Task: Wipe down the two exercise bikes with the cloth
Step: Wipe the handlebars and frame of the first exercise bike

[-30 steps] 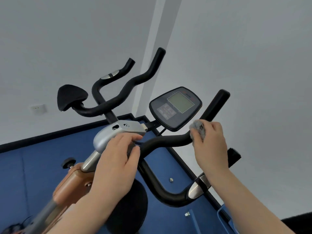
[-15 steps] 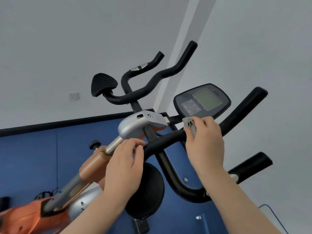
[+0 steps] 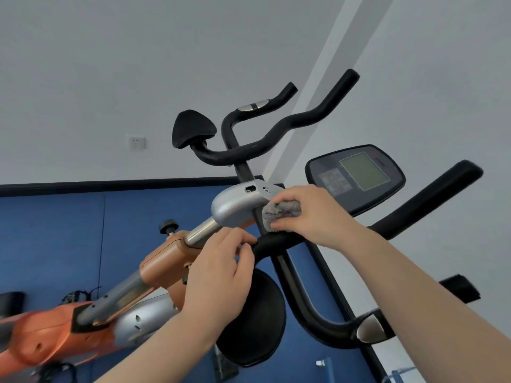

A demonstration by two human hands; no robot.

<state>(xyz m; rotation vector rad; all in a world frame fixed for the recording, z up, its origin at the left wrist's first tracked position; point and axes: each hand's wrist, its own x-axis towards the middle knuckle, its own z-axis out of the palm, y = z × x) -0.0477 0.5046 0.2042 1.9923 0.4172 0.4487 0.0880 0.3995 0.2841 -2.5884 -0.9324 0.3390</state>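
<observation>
The right hand (image 3: 312, 214) pinches the cloth (image 3: 280, 215) against the bar (image 3: 279, 240); the left hand (image 3: 221, 272) grips it; bunched so small, the cloth could skip spots or slip

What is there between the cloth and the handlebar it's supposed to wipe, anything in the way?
Nothing visible. The right hand presses the grey cloth against the near bike's black handlebar, beside the silver stem cover. The left hand grips the bar's end, a little further along.
</observation>
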